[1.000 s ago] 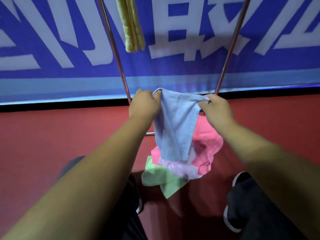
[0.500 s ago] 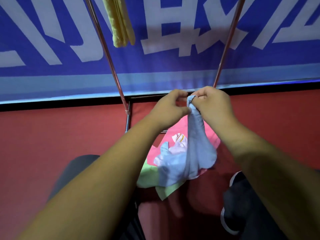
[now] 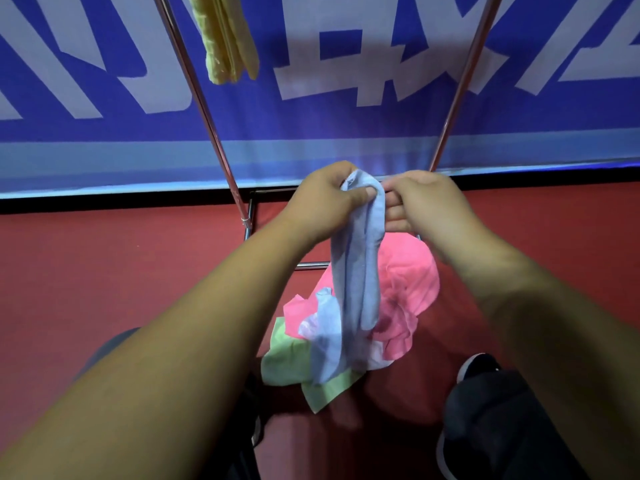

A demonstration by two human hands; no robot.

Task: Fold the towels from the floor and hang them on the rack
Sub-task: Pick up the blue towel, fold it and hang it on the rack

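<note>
A light blue towel hangs folded lengthwise in the middle of the view. My left hand pinches its top edge between thumb and fingers. My right hand is right beside it, its fingertips touching the same top fold. Below the blue towel, a heap lies on the red floor: a pink towel, a pale green towel and a whitish one. A folded yellow towel hangs from the metal rack at the top left.
The rack's two slanted poles rise to both sides of my hands, and its base bars lie on the floor. A blue banner with white letters stands behind. My dark shoe and knees are at the bottom.
One second ago my hands held the blue towel spread apart by its top corners. They came together, so the towel now hangs folded in a narrow strip with its lower end over the heap.
</note>
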